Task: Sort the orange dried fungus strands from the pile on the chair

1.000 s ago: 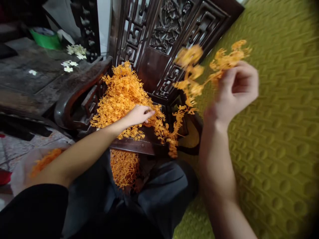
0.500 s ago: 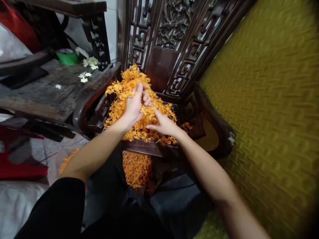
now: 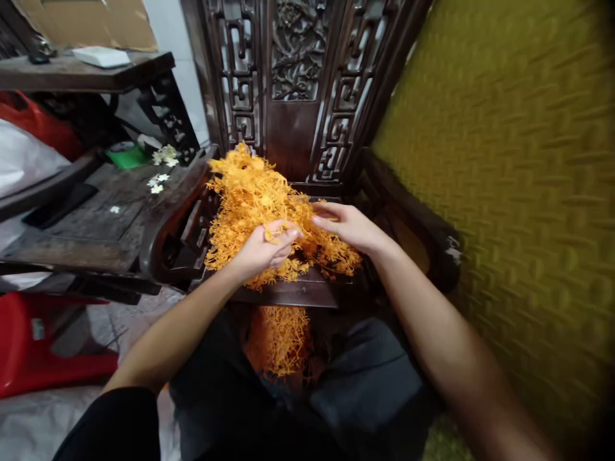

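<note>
A tangled heap of orange, plastic-looking flower sprigs [image 3: 254,198] covers much of the seat of a dark carved wooden chair [image 3: 293,294]. My left hand [image 3: 269,246] is at the heap's front edge, its fingers closed around an orange sprig, a bit of which shows between thumb and forefinger. At the heap's right side, my right hand [image 3: 353,224] has its thumb and curved fingers apart, touching or just beside the sprigs. Nothing held shows in it. More orange sprigs [image 3: 286,339] lie below the seat, between my knees.
The chair's latticed back [image 3: 293,134] rises behind the heap. At the left stands a dark wooden chair or bench with a green tape roll [image 3: 127,155] and white flowers [image 3: 157,182]. A red plastic stool [image 3: 29,346] is at lower left. A yellow-green textured surface [image 3: 504,192] fills the right.
My left hand has come down from the heap's upper part to its front edge. My right hand has moved up and right. The view has also shifted.
</note>
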Demonstrator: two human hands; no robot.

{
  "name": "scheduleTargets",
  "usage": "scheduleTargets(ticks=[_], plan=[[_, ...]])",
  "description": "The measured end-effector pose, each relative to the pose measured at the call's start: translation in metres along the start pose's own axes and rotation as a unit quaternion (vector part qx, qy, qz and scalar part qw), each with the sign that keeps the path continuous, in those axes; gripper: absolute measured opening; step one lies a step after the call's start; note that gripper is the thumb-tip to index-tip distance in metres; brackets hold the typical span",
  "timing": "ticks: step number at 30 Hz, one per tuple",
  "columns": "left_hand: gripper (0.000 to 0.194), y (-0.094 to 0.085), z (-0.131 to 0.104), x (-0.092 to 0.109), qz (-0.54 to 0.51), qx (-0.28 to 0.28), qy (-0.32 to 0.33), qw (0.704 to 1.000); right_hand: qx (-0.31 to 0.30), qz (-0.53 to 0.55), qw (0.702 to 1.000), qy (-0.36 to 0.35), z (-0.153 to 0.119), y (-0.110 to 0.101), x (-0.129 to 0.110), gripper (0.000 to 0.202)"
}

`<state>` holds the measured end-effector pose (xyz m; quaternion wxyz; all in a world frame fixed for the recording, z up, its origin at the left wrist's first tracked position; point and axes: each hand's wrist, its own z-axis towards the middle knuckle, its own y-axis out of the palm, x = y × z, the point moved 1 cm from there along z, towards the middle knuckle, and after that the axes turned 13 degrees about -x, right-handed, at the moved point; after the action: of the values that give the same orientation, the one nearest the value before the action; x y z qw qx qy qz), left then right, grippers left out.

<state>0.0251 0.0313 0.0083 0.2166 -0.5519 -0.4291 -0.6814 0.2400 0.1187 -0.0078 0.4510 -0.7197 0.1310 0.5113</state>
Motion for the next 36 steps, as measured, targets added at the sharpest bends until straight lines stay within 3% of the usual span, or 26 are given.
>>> scheduleTargets(ticks=[2, 4, 7, 10, 13, 16, 19, 22, 24, 26, 28, 30, 32, 33, 36], plan=[[0.032, 0.008, 0.0, -0.01, 0.023, -0.044, -0.04, 0.998, -0.09, 0.23, 0.966, -0.069, -0.003, 0.022, -0.026, 0.072], [0.034, 0.013, 0.0, -0.018, 0.061, -0.075, -0.091, 0.991, -0.121, 0.327, 0.932, -0.1, -0.004, 0.038, -0.047, 0.066], [0.031, 0.014, -0.001, -0.024, 0.152, -0.095, -0.137, 0.974, -0.07, 0.371, 0.919, -0.112, -0.007, 0.044, -0.059, 0.058], [0.047, 0.006, 0.0, -0.02, 0.234, -0.121, -0.089, 0.961, -0.014, 0.366, 0.924, -0.115, -0.011, 0.036, -0.058, 0.047], [0.073, -0.006, 0.003, -0.011, 0.235, -0.118, -0.021, 0.965, 0.026, 0.326, 0.937, -0.125, -0.014, 0.029, -0.056, 0.041], [0.067, -0.012, 0.005, -0.001, 0.124, 0.0, 0.081, 0.989, 0.04, 0.264, 0.956, -0.121, -0.017, 0.029, -0.056, 0.036], [0.063, -0.012, 0.007, 0.004, 0.049, 0.089, 0.132, 0.986, 0.007, 0.122, 0.989, -0.079, -0.02, 0.036, -0.057, 0.034], [0.043, -0.012, 0.008, 0.008, 0.13, 0.149, 0.133, 0.971, -0.026, -0.061, 0.996, -0.059, -0.024, 0.038, -0.062, 0.029], [0.031, -0.011, 0.007, 0.011, 0.222, 0.197, 0.148, 0.943, -0.004, -0.129, 0.99, -0.056, -0.027, 0.033, -0.066, 0.021], [0.029, -0.008, 0.006, 0.013, 0.282, 0.192, 0.137, 0.93, 0.069, -0.133, 0.986, -0.077, -0.029, 0.026, -0.071, 0.022], [0.032, -0.003, 0.005, 0.013, 0.298, 0.153, 0.091, 0.938, 0.138, -0.11, 0.976, -0.127, -0.031, 0.022, -0.076, 0.039], [0.032, 0.002, 0.004, 0.011, 0.31, 0.128, 0.041, 0.941, 0.15, -0.116, 0.966, -0.176, -0.033, 0.027, -0.081, 0.066], [0.026, 0.005, 0.004, 0.008, 0.358, 0.135, 0.013, 0.924, 0.132, -0.177, 0.955, -0.197, -0.033, 0.037, -0.085, 0.08], [0.023, 0.007, 0.004, 0.007, 0.39, 0.143, -0.003, 0.91, 0.124, -0.218, 0.948, -0.196, -0.032, 0.042, -0.086, 0.079], [0.024, 0.011, 0.003, 0.004, 0.448, 0.144, -0.07, 0.88, 0.126, -0.315, 0.924, -0.174, -0.027, 0.052, -0.085, 0.048]])
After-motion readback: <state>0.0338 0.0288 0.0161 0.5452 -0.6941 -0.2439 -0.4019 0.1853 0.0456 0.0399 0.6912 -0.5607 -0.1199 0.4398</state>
